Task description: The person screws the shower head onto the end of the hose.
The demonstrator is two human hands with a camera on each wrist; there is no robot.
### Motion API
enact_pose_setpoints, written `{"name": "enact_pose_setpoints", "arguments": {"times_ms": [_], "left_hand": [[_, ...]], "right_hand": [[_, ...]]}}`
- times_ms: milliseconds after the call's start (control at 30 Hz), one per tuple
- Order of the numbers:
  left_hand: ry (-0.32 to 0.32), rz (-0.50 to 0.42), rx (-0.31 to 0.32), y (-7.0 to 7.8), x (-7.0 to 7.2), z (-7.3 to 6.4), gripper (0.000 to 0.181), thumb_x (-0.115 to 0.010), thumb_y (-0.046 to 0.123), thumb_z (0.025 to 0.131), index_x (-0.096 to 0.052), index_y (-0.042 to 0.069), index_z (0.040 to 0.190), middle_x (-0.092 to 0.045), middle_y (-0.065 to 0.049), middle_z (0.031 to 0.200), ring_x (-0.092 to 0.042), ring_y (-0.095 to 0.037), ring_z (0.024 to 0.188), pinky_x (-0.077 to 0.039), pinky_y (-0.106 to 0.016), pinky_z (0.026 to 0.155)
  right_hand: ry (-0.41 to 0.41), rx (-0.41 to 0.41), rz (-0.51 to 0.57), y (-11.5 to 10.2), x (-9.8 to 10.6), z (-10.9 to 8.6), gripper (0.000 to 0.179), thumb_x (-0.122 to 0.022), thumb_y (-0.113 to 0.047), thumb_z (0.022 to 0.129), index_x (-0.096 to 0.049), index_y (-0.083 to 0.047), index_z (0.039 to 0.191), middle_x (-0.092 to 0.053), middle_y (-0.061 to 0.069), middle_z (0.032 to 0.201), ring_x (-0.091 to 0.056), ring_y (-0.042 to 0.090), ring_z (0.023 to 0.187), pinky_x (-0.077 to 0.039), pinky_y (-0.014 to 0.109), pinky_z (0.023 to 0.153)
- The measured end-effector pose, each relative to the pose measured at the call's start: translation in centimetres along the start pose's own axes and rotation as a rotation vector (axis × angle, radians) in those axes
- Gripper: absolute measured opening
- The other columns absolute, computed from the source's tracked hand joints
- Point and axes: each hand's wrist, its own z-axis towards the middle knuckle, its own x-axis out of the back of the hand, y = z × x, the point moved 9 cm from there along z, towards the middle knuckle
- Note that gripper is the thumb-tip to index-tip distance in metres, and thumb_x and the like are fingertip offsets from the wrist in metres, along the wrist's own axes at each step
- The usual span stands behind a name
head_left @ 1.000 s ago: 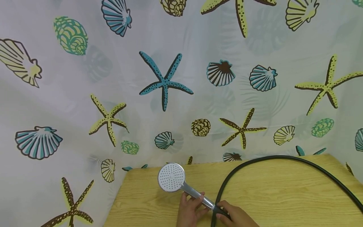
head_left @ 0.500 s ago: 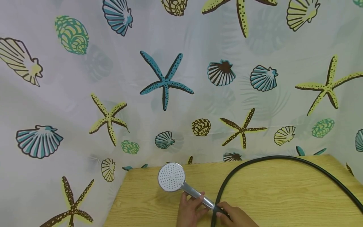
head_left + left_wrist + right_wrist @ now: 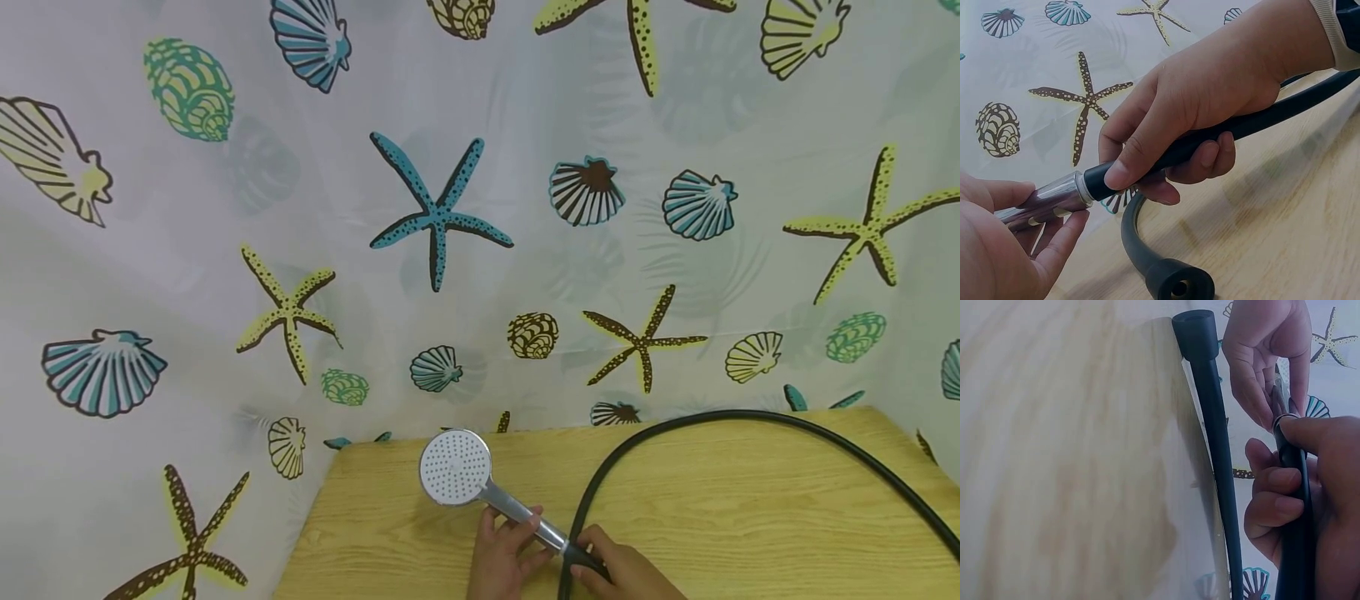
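The right hand (image 3: 618, 567) is curled firmly round the black flexible hose (image 3: 735, 415) near its end, apparently to keep it straight. The left hand (image 3: 501, 558) maintains a narrow grip on the chrome, round-faced shower head (image 3: 454, 468), likely to steady its handle. Both parts are held in line and meet end to end; thread engagement cannot be confirmed. A black cup-shaped connector (image 3: 1180, 281) lies just beyond the joint in the left wrist view. The shower head is over the pale wood-grain desk (image 3: 375, 533), across which the hose arcs. Behind stands a white shell-and-starfish sheet (image 3: 517, 267). Count: two hands, one shower head, one connector, seemingly one hose.
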Motion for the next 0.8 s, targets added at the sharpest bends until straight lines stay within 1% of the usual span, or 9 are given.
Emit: {"name": "enact_pose_setpoints", "arguments": {"times_ms": [233, 533, 700, 800], "left_hand": [[0.003, -0.001, 0.001, -0.06, 0.10, 0.01, 0.078, -0.073, 0.016, 0.093, -0.022, 0.003, 0.150, -0.059, -0.021, 0.135, -0.066, -0.026, 0.114, -0.062, -0.048, 0.096], [0.004, 0.003, -0.007, -0.05, 0.03, -0.01, 0.076, -0.073, 0.016, 0.093, -0.023, 0.001, 0.147, -0.062, -0.018, 0.132, -0.066, -0.024, 0.112, -0.062, -0.047, 0.095], [0.000, 0.003, -0.008, -0.01, -0.05, -0.05, 0.077, -0.073, 0.016, 0.093, -0.022, 0.001, 0.148, -0.061, -0.019, 0.132, -0.066, -0.024, 0.112, -0.062, -0.048, 0.095], [-0.002, -0.002, -0.006, -0.05, -0.04, -0.01, 0.077, -0.073, 0.016, 0.093, -0.022, 0.001, 0.149, -0.059, -0.021, 0.134, -0.066, -0.025, 0.113, -0.061, -0.048, 0.096]], "right_hand": [[-0.016, -0.013, 0.016, 0.14, -0.10, 0.06, 0.028, -0.059, -0.036, 0.102, -0.053, -0.014, 0.118, -0.055, -0.011, 0.074, -0.049, -0.003, 0.059, -0.045, 0.017, 0.049], [-0.014, -0.022, 0.020, 0.17, -0.14, 0.00, 0.025, -0.058, -0.034, 0.103, -0.057, -0.014, 0.118, -0.053, -0.011, 0.071, -0.047, -0.003, 0.057, -0.043, 0.017, 0.047], [-0.014, -0.030, 0.019, 0.23, -0.16, -0.04, 0.027, -0.055, -0.036, 0.104, -0.059, -0.014, 0.118, -0.052, -0.011, 0.070, -0.045, -0.002, 0.057, -0.042, 0.018, 0.046], [-0.014, -0.042, 0.032, 0.33, -0.19, -0.10, 0.027, -0.054, -0.035, 0.104, -0.060, -0.013, 0.119, -0.052, -0.010, 0.071, -0.046, -0.001, 0.057, -0.043, 0.019, 0.047]]}}
